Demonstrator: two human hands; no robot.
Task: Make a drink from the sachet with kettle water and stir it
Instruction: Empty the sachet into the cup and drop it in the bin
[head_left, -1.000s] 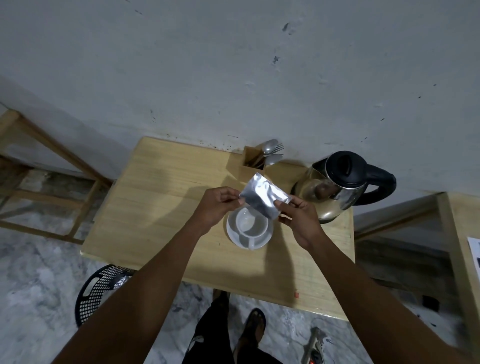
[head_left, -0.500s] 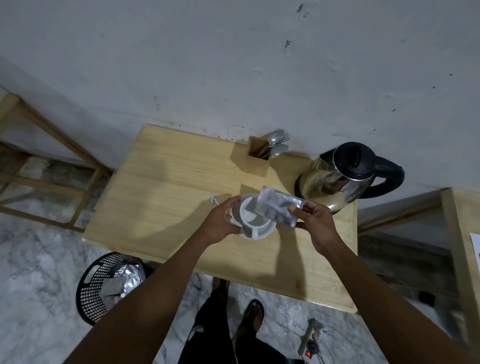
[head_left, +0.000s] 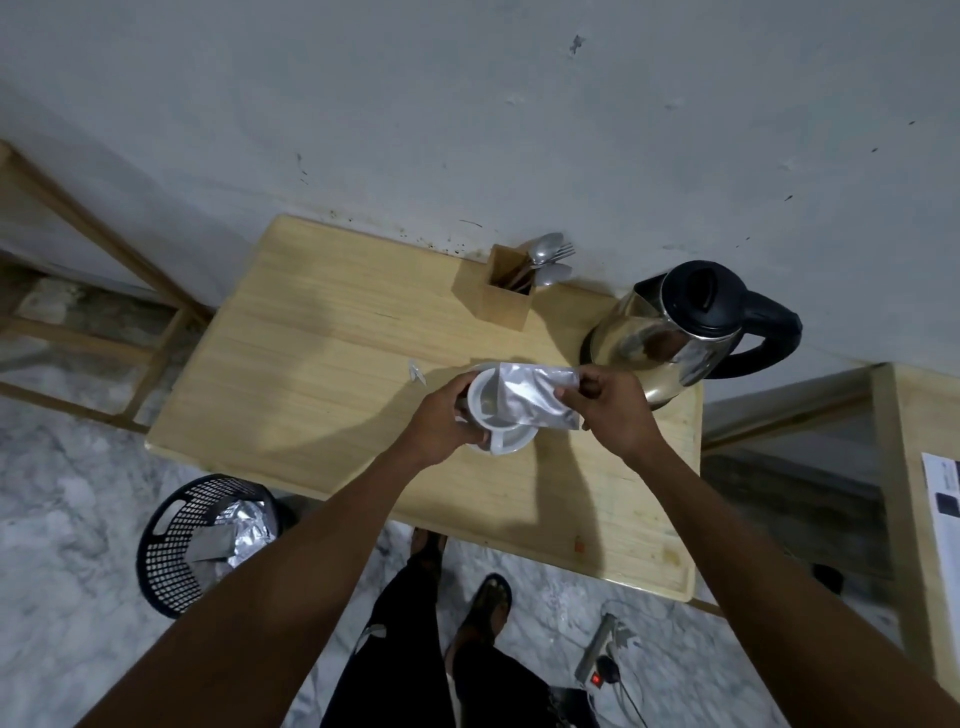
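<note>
My right hand (head_left: 610, 410) pinches the crinkled silver foil sachet (head_left: 535, 396) at its right end, fingers closed on it. The sachet lies with its long axis running left to right across the middle of the frame, its left end tipped over the mouth of the white ceramic cup (head_left: 491, 402). My left hand (head_left: 441, 421) is wrapped around the cup's left side, gripping it. The cup sits on a round white saucer (head_left: 511, 441), just below centre of the frame; what is inside the cup I cannot tell, as the sachet covers part of the opening. Both rest on the pale wooden table (head_left: 311, 364). A small torn scrap of foil (head_left: 417, 373) lies on the table left of the cup. Toward the upper centre a square wooden holder (head_left: 506, 299) stands by the wall with metal spoons and a fork (head_left: 548, 254) in it. At the right, close behind my right hand, stands the shiny steel kettle with black lid and handle (head_left: 675, 332), lid shut. At lower left, on the marble floor, a black mesh bin (head_left: 208, 540) holds crumpled foil packets.
</note>
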